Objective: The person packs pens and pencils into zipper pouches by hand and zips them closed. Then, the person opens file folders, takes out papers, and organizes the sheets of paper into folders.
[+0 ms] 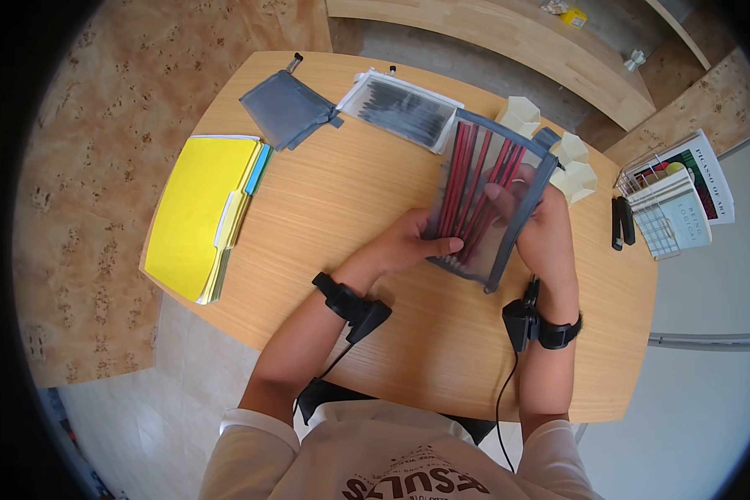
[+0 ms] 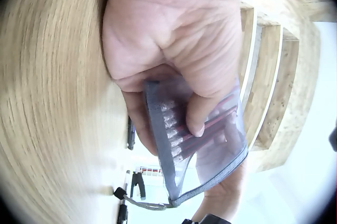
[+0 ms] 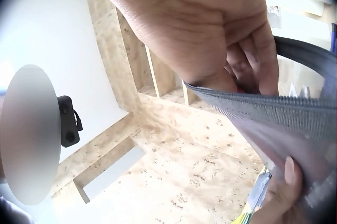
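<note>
Slanting over the light-brown wooden table (image 1: 366, 183), the translucent, grey-edged zip pouch (image 1: 508, 240) could tip if the left hand (image 1: 410, 242), pinching it, slackens; the right hand (image 1: 548, 221) reaches inside, grip unclear, and could snag the slim red sticks (image 1: 455, 187).

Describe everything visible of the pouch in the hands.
The pouch is see-through, apparently plastic or fine mesh, with dark grey edging. Its zipped edge stands open, and fingers of the right hand reach inside. Slender red sticks fill part of it. Held over the table, it slants in the head view; the left hand grips it, thumb on its front.
</note>
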A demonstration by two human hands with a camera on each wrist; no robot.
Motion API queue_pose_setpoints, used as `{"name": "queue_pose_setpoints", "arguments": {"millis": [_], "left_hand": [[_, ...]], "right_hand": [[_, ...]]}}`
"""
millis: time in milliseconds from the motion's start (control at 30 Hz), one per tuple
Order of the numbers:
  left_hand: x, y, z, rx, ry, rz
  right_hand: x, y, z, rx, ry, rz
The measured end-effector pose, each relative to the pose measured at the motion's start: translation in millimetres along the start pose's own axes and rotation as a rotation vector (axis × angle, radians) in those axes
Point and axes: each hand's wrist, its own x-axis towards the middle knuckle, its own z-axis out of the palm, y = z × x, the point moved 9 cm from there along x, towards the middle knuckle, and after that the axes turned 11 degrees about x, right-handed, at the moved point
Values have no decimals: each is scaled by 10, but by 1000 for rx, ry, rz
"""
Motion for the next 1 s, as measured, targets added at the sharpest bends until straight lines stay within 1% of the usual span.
{"name": "queue_pose_setpoints", "arguments": {"millis": [67,133,167,233,267,333,367,433,567,633,667,733,767,833,867,933,967,1000], "left_hand": [[-13,36,-7,-6,3,-16],[-19,28,-9,-13,6,-32],[-17,19,-16,6,10,-30],[-23,30,-26,25,16,-26],[-23,60,-21,31,25,-18],[-24,73,-16,36,33,-11],[-22,60,-18,45,34,-23],[-18,41,-26,56,35,-34],[-16,5,-22,68,26,-23],[-13,-21,-30,74,22,-23],[-11,-48,-31,73,8,-32],[-20,-29,-12,73,-7,-43],[-38,33,-17,70,25,-45],[-45,67,-23,67,57,-46],[-43,65,-56,47,89,-48],[-37,46,-105,29,120,-50],[-31,21,-135,-32,134,-34],[-26,-9,-161,-94,148,-19]], "right_hand": [[15,56,29,36,-3,4],[33,27,79,107,-24,-160],[22,14,65,107,-25,-160],[6,42,45,5,-18,-38],[8,13,47,5,-19,-38],[3,-6,-66,-25,112,-20],[7,4,-53,-25,111,-19],[10,-3,-79,156,180,-73],[-2,-18,-83,152,187,-84],[-12,-59,-128,48,216,-93],[-11,-60,-149,48,216,-93],[-25,-75,-258,-371,291,-63],[-25,-43,-292,-371,292,-61],[-13,64,-364,-191,307,-27],[5,59,-354,-191,308,-27],[-28,-181,-362,-97,417,-268],[-40,-203,-330,-97,418,-268],[-22,-157,-233,-4,320,-207]]}}
